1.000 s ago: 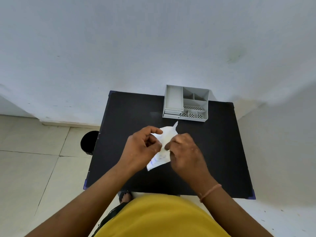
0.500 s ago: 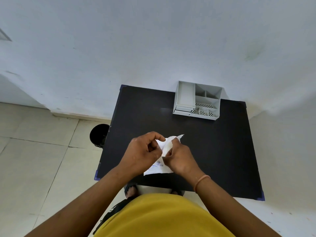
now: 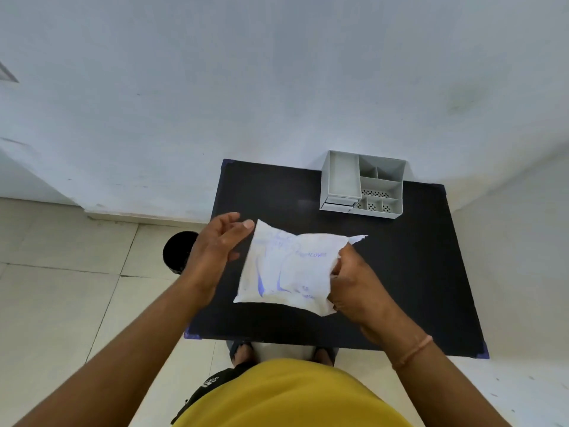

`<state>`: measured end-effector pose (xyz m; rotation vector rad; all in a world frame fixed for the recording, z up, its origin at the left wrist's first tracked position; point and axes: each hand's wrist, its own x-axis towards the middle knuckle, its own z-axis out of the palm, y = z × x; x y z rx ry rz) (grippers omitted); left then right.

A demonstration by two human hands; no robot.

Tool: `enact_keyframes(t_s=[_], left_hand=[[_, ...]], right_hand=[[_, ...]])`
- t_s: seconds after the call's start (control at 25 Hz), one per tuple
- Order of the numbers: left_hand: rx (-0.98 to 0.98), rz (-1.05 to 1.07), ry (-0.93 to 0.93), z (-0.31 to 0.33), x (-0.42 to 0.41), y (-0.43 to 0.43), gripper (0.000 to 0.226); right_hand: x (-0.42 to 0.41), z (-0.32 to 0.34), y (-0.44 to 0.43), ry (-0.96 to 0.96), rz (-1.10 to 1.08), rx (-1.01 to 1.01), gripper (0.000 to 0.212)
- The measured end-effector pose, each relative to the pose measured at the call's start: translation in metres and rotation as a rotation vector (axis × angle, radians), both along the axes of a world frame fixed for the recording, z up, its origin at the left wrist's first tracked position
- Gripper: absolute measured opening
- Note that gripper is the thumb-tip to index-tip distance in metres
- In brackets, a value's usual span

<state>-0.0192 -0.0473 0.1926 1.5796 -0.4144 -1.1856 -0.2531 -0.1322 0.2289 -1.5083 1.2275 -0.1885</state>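
White plastic pouch [image 3: 286, 269]: being held over the black tabletop [image 3: 415, 272], blue print facing up.
Right grip [image 3: 354, 285]: clenching the pouch's right edge, just below the torn corner.
Left grip [image 3: 215, 251]: released, fingers spreading, thumb tip sitting just beside the pouch's upper left corner.
Relation: pouch lying directly right of the left grip, its free edge nearest that hand.
Axis: running slightly longer left to right, torn corner pointing right.

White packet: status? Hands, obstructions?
Right hand grips white packet by its right edge. Left hand open beside it. Grey organizer apart, at the back.
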Motion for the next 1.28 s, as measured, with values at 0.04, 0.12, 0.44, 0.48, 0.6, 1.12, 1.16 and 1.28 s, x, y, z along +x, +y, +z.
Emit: enact_keyframes(t_s=[0.04,0.12,0.44,0.48,0.6,1.12,1.16,1.28], left_hand=[[0.069,-0.092,0.144,-0.004,0.007,-0.002,0.045],[0.131,-0.215,0.486,-0.005,0.011,-0.002,0.042],[0.084,-0.275,0.581,-0.044,-0.004,0.002,0.045],[0.096,-0.316,0.561,-0.049,-0.003,0.003,0.050],[0.124,-0.369,0.462,-0.059,-0.010,0.002,0.052],[0.410,-0.038,0.209,-0.134,-0.008,-0.004,0.031],[0.466,-0.004,0.187,-0.146,-0.001,-0.003,0.030],[0.579,0.011,0.127,-0.178,0.011,-0.002,0.029]], right_hand=[[-0.002,0.002,0.000,-0.095,-0.018,0.019,0.045],[-0.008,-0.006,-0.005,-0.068,-0.010,-0.100,0.046],[-0.024,-0.041,-0.008,-0.143,-0.221,0.396,0.009],[-0.026,-0.043,-0.008,-0.126,-0.201,0.431,0.008],[-0.035,-0.047,-0.009,-0.234,-0.216,0.413,0.015],[-0.092,-0.081,-0.046,-0.157,-0.386,0.310,0.036],[-0.101,-0.081,-0.050,-0.139,-0.403,0.298,0.036],[-0.122,-0.079,-0.054,-0.211,-0.489,0.309,0.040]])
